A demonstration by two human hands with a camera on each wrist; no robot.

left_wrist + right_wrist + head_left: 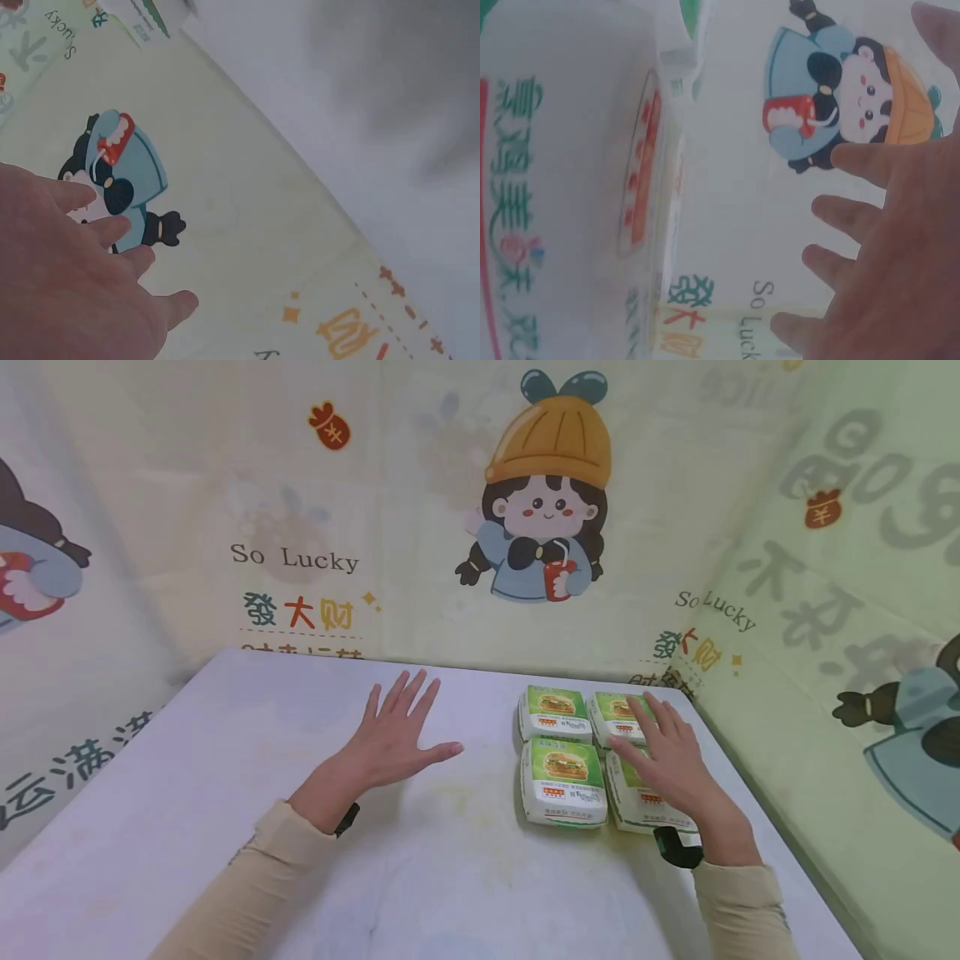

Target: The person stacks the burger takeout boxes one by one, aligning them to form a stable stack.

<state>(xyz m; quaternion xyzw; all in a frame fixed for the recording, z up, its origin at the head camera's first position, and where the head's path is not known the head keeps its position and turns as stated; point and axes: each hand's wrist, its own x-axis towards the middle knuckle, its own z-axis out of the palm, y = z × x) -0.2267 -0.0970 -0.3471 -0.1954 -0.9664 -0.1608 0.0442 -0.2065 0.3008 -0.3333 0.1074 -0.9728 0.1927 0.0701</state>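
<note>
Several white and green burger boxes, each printed with a burger picture, sit in two rows at the right of the table. The front left box (564,783) and back left box (555,714) show fully. My right hand (671,756) is spread over the right pair, partly hiding the back right box (611,714) and the front right box (637,810). In the right wrist view, a box (570,165) looms close beside the right hand (900,247). To the left of the boxes, my left hand (390,739) hovers with fingers spread, holding nothing.
The white table (247,777) reaches back to a cream cloth wall (420,527) printed with cartoon figures and lettering. A similar cloth (810,610) stands along the table's right side. Dark bands circle both wrists, below rolled beige sleeves (247,877).
</note>
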